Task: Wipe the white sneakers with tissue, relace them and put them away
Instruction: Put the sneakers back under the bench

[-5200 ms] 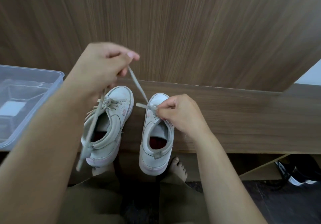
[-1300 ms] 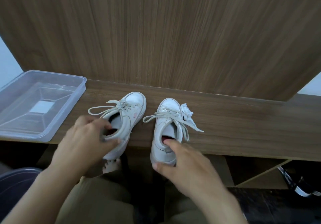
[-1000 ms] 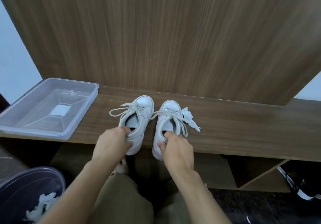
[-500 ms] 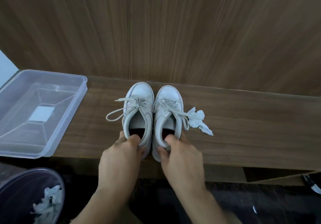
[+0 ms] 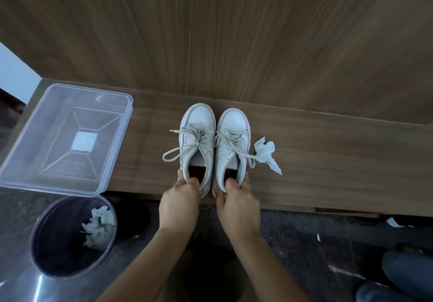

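1. Left hand [image 5: 179, 204] grips the left sneaker [image 5: 198, 142] by its heel; right hand [image 5: 236, 204] grips the right sneaker [image 5: 232, 144] likewise.
2. Both laced sneakers stand side by side on the wooden shelf [image 5: 328, 161], crumpled tissue [image 5: 266, 153] just beside.

The sneakers [image 5: 214, 144] sit side by side on the tabletop [image 5: 328, 161], tissue [image 5: 266, 153] just right of them, tub [image 5: 68, 137] well left, bin [image 5: 70, 236] on the floor below it
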A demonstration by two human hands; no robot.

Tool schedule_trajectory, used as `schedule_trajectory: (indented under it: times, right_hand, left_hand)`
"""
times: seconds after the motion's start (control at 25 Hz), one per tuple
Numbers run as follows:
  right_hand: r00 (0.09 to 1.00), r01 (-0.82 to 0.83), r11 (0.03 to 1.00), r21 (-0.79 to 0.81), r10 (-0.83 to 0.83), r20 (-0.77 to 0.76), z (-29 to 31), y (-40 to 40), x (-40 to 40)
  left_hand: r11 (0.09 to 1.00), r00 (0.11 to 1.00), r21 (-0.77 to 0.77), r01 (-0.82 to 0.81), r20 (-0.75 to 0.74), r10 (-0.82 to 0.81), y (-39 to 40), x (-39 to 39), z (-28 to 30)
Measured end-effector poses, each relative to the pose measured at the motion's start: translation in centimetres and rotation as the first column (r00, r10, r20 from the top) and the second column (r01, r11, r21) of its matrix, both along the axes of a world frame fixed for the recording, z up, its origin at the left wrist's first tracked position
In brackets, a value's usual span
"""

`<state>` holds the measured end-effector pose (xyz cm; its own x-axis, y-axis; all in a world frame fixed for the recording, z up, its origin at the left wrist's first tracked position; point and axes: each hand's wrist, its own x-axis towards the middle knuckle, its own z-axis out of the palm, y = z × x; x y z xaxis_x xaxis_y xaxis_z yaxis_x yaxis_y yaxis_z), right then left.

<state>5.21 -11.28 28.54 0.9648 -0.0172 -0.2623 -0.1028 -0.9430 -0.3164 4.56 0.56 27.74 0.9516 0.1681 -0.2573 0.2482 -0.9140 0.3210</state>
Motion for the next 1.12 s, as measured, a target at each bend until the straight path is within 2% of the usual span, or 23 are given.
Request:
schedule_trajectory:
  times: [0.16, 0.36, 0.56, 0.72, 0.84, 1.0, 1.12]
  right_hand:
    - [1.000, -0.019, 0.999, -0.036, 0.018, -0.024, 0.4, -0.2, 0.4]
    - [0.998, -0.011, 0.998, 0.060, 0.007, 0.055, 0.8, -0.2, -0.9]
    - [0.998, 0.011, 0.990, 0.142, -0.020, 0.065, 2.0, -1.0, -8.6]
    - [0.998, 0.051, 0.994, 0.095, -0.048, -0.037, 1.3, -0.6, -17.2]
    - [0.994, 0.057, 0.986, 0.156, -0.042, -0.099, 0.5, -1.0, -22.5]
    - [0.987, 0.009, 0.986, 0.166, 0.018, -0.161, -0.7, -2.5, -26.3]
    - [0.952, 0.013, 0.994, 0.108, 0.021, -0.306, -2.7, -2.9, -26.4]
  left_hand:
    - [0.999, 1.000, -0.042, 0.017, 0.012, -0.016, 0.2, 0.4, 0.6]
    - [0.998, 0.994, -0.069, 0.012, 0.108, -0.005, 0.5, -0.9, 1.1]
    - [0.997, 0.987, -0.076, -0.023, 0.158, 0.034, 1.3, -9.0, 2.3]
    - [0.995, 0.998, -0.084, -0.056, 0.017, 0.058, 0.7, -17.6, 2.0]
    - [0.992, 0.998, -0.108, -0.066, -0.018, 0.065, 0.3, -22.5, 1.8]
    - [0.986, 0.992, -0.127, -0.105, -0.079, 0.096, -0.4, -26.7, 0.9]
    - [0.968, 0.966, -0.141, -0.207, -0.184, 0.180, -1.2, -27.0, -1.4]
